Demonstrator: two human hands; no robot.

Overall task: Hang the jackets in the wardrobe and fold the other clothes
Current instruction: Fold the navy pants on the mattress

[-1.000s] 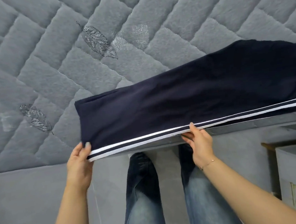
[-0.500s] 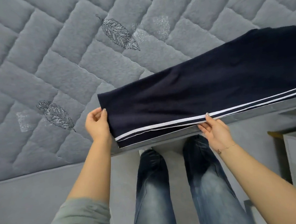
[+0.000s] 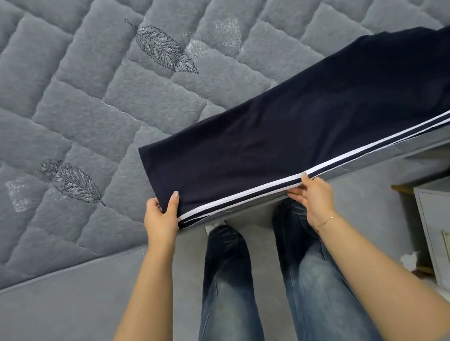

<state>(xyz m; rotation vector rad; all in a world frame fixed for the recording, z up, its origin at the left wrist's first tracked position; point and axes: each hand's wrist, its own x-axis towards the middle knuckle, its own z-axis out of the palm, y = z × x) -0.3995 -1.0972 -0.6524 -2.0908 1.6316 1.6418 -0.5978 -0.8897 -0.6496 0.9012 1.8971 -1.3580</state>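
Navy fabric trousers with white side stripes [image 3: 309, 137], laid along the near edge of the grey quilted bed cover [image 3: 81, 113].

I see the left hand [image 3: 162, 217] pinching the hem corner, thumb on top and fingers curled beneath. The right hand [image 3: 312, 197] grips the striped edge farther along, thumb above, fingers under the fabric. The garment extends rightward away from both hands. A grey cabinet [image 3: 446, 229] stands at right.

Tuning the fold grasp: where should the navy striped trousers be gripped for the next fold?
Probably the leg hem corner, from the bed's near edge: the navy striped trousers lie flat along it, the left hand already pinches that corner, and the right hand holds the striped seam.
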